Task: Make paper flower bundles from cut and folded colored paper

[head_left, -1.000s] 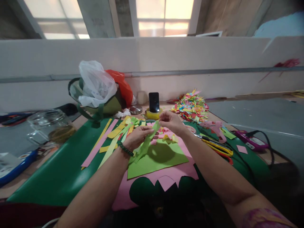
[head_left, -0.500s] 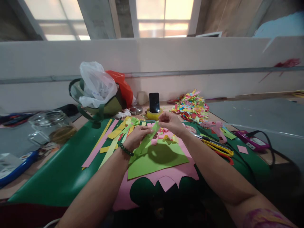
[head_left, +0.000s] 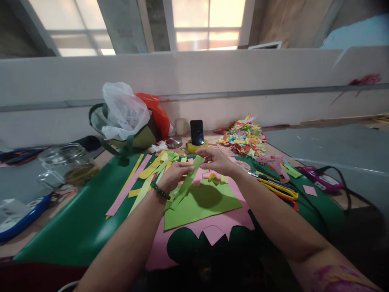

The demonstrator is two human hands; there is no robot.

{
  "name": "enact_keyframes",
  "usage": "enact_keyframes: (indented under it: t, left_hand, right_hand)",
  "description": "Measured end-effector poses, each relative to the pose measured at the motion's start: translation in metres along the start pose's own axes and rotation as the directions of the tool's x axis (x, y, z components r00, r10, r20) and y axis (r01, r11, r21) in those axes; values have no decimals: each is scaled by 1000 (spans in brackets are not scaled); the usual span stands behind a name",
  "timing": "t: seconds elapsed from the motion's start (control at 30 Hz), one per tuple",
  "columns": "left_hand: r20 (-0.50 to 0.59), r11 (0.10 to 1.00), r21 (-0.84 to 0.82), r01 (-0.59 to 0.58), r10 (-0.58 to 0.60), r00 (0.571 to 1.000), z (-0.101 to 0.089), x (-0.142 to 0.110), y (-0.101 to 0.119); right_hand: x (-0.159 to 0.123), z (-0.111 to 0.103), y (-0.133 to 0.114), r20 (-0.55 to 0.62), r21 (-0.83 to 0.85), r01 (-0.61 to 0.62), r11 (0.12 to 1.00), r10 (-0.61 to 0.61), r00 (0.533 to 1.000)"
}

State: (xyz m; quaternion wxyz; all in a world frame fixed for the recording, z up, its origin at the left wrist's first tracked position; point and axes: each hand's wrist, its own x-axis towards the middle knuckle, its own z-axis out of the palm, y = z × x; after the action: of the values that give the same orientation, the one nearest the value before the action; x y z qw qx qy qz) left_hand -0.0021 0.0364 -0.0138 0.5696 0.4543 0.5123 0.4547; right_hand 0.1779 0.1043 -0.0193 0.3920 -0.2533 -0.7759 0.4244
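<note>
The paper strip (head_left: 186, 184) over the sheet (head_left: 212, 200) is light green, the sheet itself lime, the backing paper (head_left: 213, 235) beneath the sheet plain pink, and the cover (head_left: 75, 219) spread around the sheet dark green. Left of the sheet, one band (head_left: 129, 188) is pink; beyond it, the scrap pile (head_left: 245, 136) is speckled yellow, red, pink, green and blue. Right of the sheet, the glue gun (head_left: 275, 163) is pale pink and the sleeve (head_left: 337, 280) mottled purple, pink and yellow.

Passage lies open over the left part of the glossy green mat (head_left: 71, 221); rightward, a pink plastic glue gun (head_left: 276, 163) and black-and-yellow cutter knife (head_left: 273, 179) obstruct.
</note>
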Motion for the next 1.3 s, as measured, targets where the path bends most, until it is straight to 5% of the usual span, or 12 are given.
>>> enact_keyframes:
  t: [0.17,0.4,0.5,0.67,0.8,0.93,1.1,1.2,1.3]
  left_hand:
    - [-21,999,-15,35,-36,999,-1,-1,3]
    - [26,991,-132,-9,12,1000,-13,-1,10]
    - [14,979,-206,-6,9,1000,-19,-2,14]
    - [-52,970,-217,-106,97,994,-20,-4,16]
    - [-85,968,-125,-219,209,974,-10,-6,14]
    - [-106,949,-67,-307,300,948,-2,-8,12]
    - [-68,907,82,-413,419,906,0,-9,11]
    - [-44,894,114,-434,441,896,1,-10,11]
    - [-32,898,82,-432,436,899,3,-10,11]
  right_hand:
    - [-1,-1,1,-105,-202,79,976,-101,989]
    - [-2,-8,1,-153,-456,-76,887,6,988]
    - [-5,-7,-3,-78,-505,-80,859,47,996]
    - [-11,-1,-17,231,-403,-14,915,117,966]
    - [-10,2,-22,-2,-369,96,924,-104,995]
    - [-9,7,-22,-236,-419,297,858,-419,877]
    - [-11,13,-23,-146,-677,417,606,-667,731]
    - [-11,16,-24,-73,-728,433,531,-689,721]
    - [-11,20,-23,-54,-726,412,551,-643,764]
